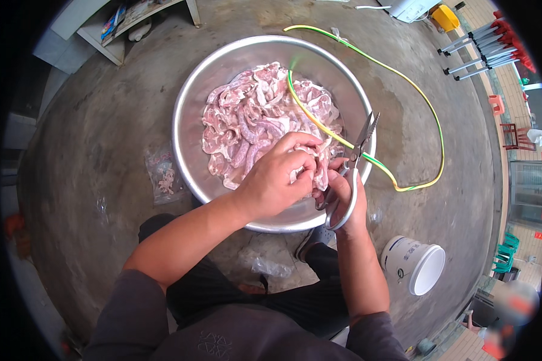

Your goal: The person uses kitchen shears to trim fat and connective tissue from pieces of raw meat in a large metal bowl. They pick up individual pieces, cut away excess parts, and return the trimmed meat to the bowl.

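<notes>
A wide metal basin (200, 84) stands on the floor before me, with a heap of raw pinkish meat pieces (247, 114) inside. Over its right half my left hand (283, 174) pinches a piece of raw meat (322, 165), fingers curled round it. Beside it my right hand (349, 198) grips a pair of scissors (358, 150) by the silver handles, blades pointing up and slightly parted. The right fingertips are close to the same meat piece; whether they touch it I cannot tell. A yellow-green hose (310, 111) crosses the basin's right rim, its end over the meat.
The hose loops across the concrete floor (464, 156) to the right. A white bucket (412, 265) lies tipped at lower right. Left of the basin is a clear plastic bag with scraps (162, 177); another crumpled bag (271, 266) lies near my feet. Folded metal-legged stools (488, 51) stand far right.
</notes>
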Demonstrator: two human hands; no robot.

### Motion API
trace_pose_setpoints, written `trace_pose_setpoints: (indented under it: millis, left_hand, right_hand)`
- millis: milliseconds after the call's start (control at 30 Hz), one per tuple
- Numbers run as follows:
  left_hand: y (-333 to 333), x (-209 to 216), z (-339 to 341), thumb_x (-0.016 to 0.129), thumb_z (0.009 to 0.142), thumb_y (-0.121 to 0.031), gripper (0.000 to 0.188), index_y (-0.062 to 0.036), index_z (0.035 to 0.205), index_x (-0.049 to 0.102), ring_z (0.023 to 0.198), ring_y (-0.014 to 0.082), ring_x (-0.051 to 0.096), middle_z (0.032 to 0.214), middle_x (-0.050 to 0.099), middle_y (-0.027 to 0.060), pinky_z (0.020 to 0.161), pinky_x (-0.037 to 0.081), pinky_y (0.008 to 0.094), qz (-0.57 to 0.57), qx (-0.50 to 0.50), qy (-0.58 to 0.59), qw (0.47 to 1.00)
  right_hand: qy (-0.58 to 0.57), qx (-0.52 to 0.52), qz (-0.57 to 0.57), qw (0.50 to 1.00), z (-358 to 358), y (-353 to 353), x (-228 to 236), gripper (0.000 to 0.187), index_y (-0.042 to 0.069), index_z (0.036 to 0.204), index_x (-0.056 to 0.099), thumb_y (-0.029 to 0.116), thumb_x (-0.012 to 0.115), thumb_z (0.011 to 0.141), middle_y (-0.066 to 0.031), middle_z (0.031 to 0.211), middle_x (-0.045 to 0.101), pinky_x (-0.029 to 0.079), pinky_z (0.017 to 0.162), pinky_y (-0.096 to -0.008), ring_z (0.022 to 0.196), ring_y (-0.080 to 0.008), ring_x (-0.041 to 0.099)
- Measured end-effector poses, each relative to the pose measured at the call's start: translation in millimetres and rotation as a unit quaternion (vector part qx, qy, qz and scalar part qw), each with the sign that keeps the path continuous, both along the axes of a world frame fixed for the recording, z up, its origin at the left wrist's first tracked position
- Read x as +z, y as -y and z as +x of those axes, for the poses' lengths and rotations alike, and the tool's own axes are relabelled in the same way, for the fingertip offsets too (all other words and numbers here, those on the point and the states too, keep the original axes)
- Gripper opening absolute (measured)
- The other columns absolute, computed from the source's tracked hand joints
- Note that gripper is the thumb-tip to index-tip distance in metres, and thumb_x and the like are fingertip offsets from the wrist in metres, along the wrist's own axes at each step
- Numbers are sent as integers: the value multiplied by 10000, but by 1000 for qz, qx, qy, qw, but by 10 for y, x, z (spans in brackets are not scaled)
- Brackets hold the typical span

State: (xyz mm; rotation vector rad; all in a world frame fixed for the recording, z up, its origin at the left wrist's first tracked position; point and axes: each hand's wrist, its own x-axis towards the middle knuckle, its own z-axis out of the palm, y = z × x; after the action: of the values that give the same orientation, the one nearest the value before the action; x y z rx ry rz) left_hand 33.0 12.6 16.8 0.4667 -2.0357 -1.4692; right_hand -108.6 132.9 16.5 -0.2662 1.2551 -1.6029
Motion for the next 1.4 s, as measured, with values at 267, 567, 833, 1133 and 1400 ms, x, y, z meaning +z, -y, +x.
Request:
trace_pose_setpoints:
  millis: [267,567,833,1133,1400]
  left_hand:
    - [33,28,-2,599,921,-58,59,-13,914,638,1159,315,604,1301,528,209,899,549,383,-29,-33,21,999]
    - [18,29,-5,632,871,23,154,-22,999,559,1108,295,614,1256,557,185,841,558,328,-44,-9,-4,999]
    - [-21,-60,-38,614,850,89,275,-28,1083,527,992,281,652,1107,628,148,795,538,353,-104,-1,-22,994]
    - [37,5,7,515,1045,-114,208,-25,1232,538,900,128,623,1055,656,79,801,517,285,51,27,7,998]
    - [50,-6,30,408,1105,-243,276,-37,1256,515,714,31,497,985,603,12,641,454,195,239,-16,17,971]
  right_hand:
    - [-68,-8,7,998,3,5,-34,226,52,1071,520,133,687,940,-63,816,648,506,554,-243,632,-141,637]
    - [-50,-2,20,999,-104,6,-25,314,56,1056,525,253,734,929,-61,779,642,463,512,-226,590,-124,609]
    - [-97,43,67,992,-42,30,-143,298,60,1036,527,258,725,935,-38,756,635,441,464,-215,531,-108,582]
    - [-55,-9,79,995,-159,6,-129,234,57,1062,513,121,695,929,-74,751,651,469,481,-232,561,-123,614]
    - [-217,11,-56,975,-103,-8,5,507,56,1223,453,50,797,850,-139,1104,676,561,850,-318,1011,-210,671]
